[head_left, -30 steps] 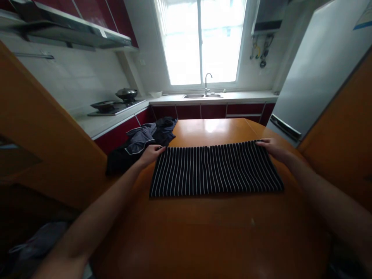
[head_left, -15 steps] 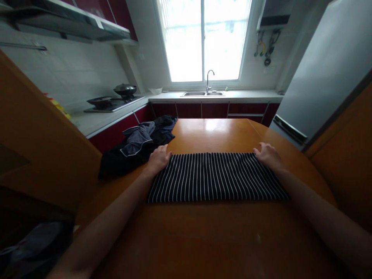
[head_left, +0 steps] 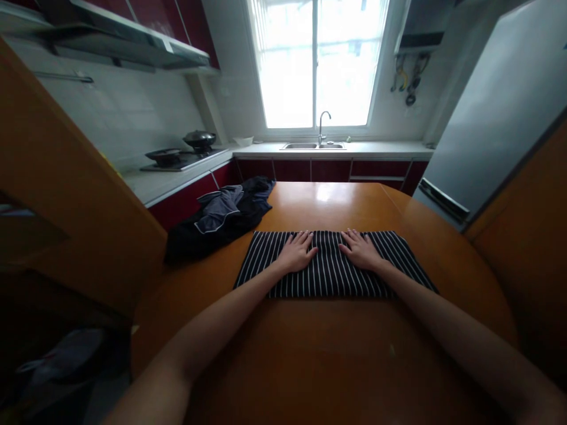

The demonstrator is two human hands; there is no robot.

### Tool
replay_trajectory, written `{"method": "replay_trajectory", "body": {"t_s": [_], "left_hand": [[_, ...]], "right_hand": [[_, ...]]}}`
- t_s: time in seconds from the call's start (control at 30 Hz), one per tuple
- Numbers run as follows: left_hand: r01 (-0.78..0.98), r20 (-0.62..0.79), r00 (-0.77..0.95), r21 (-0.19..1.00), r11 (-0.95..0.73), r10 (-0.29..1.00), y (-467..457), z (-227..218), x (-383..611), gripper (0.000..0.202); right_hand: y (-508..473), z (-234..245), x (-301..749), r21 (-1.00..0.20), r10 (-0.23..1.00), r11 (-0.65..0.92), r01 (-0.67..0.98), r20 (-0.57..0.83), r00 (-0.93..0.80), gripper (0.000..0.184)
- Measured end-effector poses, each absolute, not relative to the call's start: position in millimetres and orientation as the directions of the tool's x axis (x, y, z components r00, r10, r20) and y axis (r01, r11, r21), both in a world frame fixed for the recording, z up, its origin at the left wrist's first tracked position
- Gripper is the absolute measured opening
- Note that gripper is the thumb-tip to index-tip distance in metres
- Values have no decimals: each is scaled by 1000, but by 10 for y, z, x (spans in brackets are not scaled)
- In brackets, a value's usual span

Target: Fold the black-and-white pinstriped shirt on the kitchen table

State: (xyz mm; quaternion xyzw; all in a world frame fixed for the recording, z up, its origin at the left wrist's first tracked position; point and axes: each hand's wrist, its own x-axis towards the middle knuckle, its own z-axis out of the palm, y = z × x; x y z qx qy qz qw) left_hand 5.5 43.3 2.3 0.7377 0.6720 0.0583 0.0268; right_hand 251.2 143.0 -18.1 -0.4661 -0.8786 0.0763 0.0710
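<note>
A dark cloth with white stripes (head_left: pixel 328 277) lies folded in a wide flat shape on the wooden table (head_left: pixel 310 342). My left hand (head_left: pixel 297 252) rests palm down on it, left of its middle, fingers spread. To the right of the middle, my right hand (head_left: pixel 359 250) lies flat on the same cloth, its fingers also apart. A short stretch of striped fabric shows between the two thumbs. Both forearms cover parts of the cloth's near edge.
A heap of dark clothes (head_left: pixel 221 215) sits at the table's left edge. Beyond the table are a sink (head_left: pixel 301 146), a stove with a lidded pan (head_left: pixel 200 140) and a grey fridge (head_left: pixel 482 112) at right. More fabric (head_left: pixel 66 354) lies low at left.
Both hands have left the cloth's far corners and moved inward to lie flat near its middle. The view has shifted slightly left.
</note>
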Motion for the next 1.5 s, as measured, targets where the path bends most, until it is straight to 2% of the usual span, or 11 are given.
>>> {"method": "replay_trajectory", "body": {"t_s": [0.13,0.43,0.5,0.6,0.7,0.77,0.83,0.97,1.27,1.4,1.5], "left_hand": [[997,59,-39,71,35,998,316,66,-474,65],[959,19,-277,74,274,961,-11,194,-1184,59],[972,110,-233,31,231,966,-56,291,-1015,58],[1000,263,21,2,-23,965,-152,351,-455,59],[955,226,274,50,-293,935,-290,254,152,60],[932,160,343,68,-357,926,-378,152,377,62],[931,110,347,81,-356,931,-437,68,415,64],[943,96,308,104,-317,947,-479,13,181,66],[986,60,156,50,-159,986,-813,-34,-615,68],[988,60,148,35,-151,987,-1041,-10,-1059,68],[961,82,273,18,-275,959,-1207,91,-1227,72]], "right_hand": [[1687,-186,3036,-166,893,448,878,56,-446,69],[1758,-72,3690,-225,954,299,927,93,-285,69],[1635,26,3602,-200,941,313,928,199,-275,67],[1264,144,3224,-164,853,455,875,364,-375,62],[765,128,2742,-200,714,690,696,344,-609,59],[496,52,2524,-204,617,786,584,307,-724,59],[358,-31,2449,-208,594,804,557,254,-763,61],[437,-118,2650,-215,642,765,607,198,-740,71],[777,-255,3823,-131,830,557,820,116,-545,71],[781,-334,4346,-130,873,484,865,141,-467,70],[703,-292,4520,-116,818,560,820,234,-526,70]]}}
